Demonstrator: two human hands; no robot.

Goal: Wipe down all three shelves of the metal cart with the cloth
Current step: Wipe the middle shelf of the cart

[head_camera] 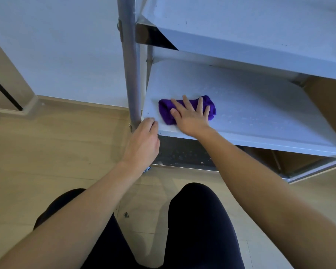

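Legs: two knees in dark trousers (198, 220) fill the bottom of the view, over a pale wood-look floor (56, 152)
Left hand: the left hand (142, 140) grips the front left corner of the middle shelf (270, 121), fingers curled over its edge; it sits just beside the corner post (131, 74), possibly touching it, though the angle does not settle that
Right hand: the right hand (190, 117) lies flat on the cloth, fingers straight and spread, pressing down rather than clutching
Cloth: the purple cloth (165, 109) is bunched into a thick pad on the middle shelf, near its front left corner, showing on both sides of the palm
Middle shelf surface: pale grey metal, with small water drops (233, 118) to the right of the cloth
Bottom shelf: the bottom shelf (182, 152) lies in shadow under the middle one, speckled with drops
Top shelf: the top shelf (241, 26) of the metal cart (241, 62) overhangs from above
Behind: a plain light wall (56, 55) meets the floor at a skirting board
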